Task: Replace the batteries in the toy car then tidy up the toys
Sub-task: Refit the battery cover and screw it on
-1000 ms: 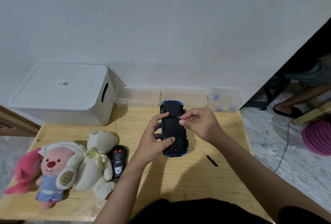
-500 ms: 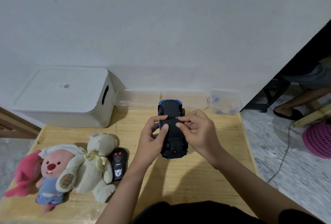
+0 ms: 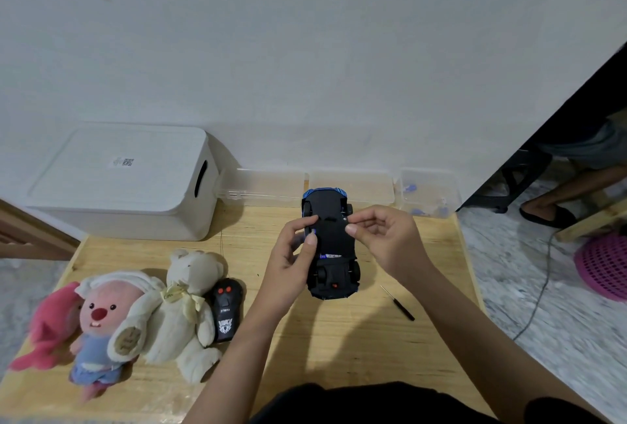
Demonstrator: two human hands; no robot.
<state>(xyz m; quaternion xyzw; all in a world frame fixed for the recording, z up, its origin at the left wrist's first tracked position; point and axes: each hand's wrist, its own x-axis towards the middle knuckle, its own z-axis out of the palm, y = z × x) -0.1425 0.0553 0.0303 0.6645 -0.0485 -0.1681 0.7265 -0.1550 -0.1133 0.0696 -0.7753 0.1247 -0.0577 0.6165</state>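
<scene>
My left hand (image 3: 294, 261) grips the upturned toy car (image 3: 330, 247), matte black plastic underside with blue edges, above the pale wooden table (image 3: 339, 349). My right hand (image 3: 380, 240) curls at its side, fingertips pinched; on what, I cannot tell.

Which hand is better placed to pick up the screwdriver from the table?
Probably the right hand: the screwdriver lies on its side of the toy car, while the left hand grips the car's other side.

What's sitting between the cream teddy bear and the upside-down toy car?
In the head view, a black remote control lies against the teddy bear; then the left hand holding the toy car.
</scene>
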